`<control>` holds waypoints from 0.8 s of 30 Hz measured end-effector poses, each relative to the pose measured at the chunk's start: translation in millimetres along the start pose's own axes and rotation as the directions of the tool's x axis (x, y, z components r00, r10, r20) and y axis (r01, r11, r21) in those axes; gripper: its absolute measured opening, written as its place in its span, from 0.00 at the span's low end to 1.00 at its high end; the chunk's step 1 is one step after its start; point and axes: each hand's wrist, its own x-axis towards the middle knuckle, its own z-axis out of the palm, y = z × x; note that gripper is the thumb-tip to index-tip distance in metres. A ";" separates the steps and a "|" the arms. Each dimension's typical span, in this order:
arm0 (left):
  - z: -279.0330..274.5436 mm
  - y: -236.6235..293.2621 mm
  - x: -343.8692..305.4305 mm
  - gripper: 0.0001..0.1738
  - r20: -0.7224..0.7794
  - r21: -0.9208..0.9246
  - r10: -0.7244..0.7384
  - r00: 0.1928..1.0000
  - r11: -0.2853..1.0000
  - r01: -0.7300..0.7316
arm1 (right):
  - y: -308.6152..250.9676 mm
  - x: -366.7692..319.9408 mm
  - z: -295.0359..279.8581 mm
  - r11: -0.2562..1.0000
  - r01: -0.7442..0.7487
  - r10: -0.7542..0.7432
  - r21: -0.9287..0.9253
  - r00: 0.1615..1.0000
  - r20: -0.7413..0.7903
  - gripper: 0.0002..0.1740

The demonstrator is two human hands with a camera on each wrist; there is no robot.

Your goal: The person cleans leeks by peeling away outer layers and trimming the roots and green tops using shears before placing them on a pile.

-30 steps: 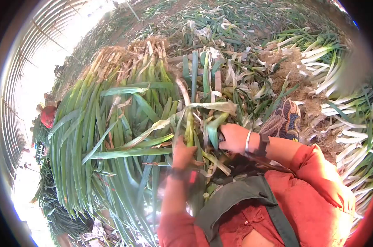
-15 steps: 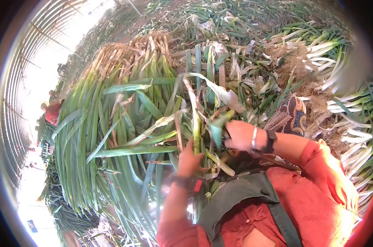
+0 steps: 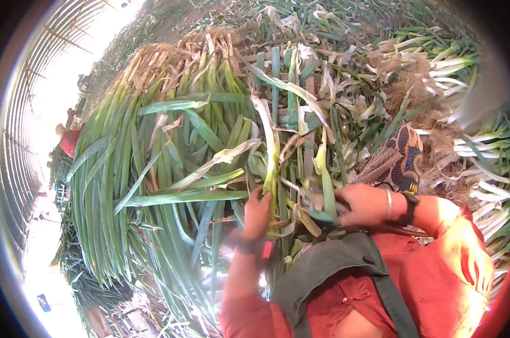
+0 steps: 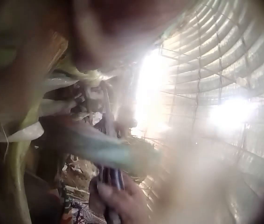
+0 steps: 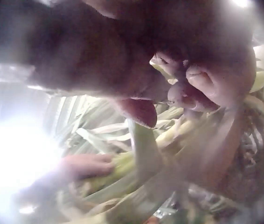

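Observation:
My left hand (image 3: 256,214) grips a green onion (image 3: 269,141) low on its stalk; the pale end points up and away. To its right, my right hand (image 3: 366,204) holds a loose green onion leaf (image 3: 326,179) with curled fingers. In the right wrist view the leaf (image 5: 143,147) hangs below the thumb. The left wrist view shows the right hand (image 4: 122,200) around a dark, glossy, rod-like thing (image 4: 111,178) whose kind I cannot tell. A broad blurred leaf (image 4: 90,144) crosses just above it.
A thick heap of untrimmed green onions (image 3: 148,146), roots at the far end, lies left. Peeled white-stalked onions (image 3: 483,149) and brown roots (image 3: 432,141) line the right, past a patterned trouser leg (image 3: 396,158). Stripped leaves (image 3: 345,101) litter the ground ahead.
My right hand has moved to the right, away from the stalk, and the leaf at its fingers now stands apart from the onion. My left hand keeps its grip with a slight shift.

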 end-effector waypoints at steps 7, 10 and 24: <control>3.3 28.5 -2.0 0.23 0.076 -0.138 -0.195 0.978 0.969 0.204 | -8.5 -5.9 1.8 0.996 -0.080 0.080 -0.049 0.997 -0.002 0.31; 5.7 30.0 -3.9 0.24 0.108 -0.174 -0.202 0.973 0.960 0.219 | 7.8 16.3 5.1 0.995 -0.079 0.074 -0.064 0.995 -0.074 0.30; 2.1 63.3 -15.3 0.27 0.101 -0.037 -0.238 0.966 0.970 0.242 | 44.5 82.5 19.0 0.998 -0.053 0.034 -0.035 0.907 -0.420 0.21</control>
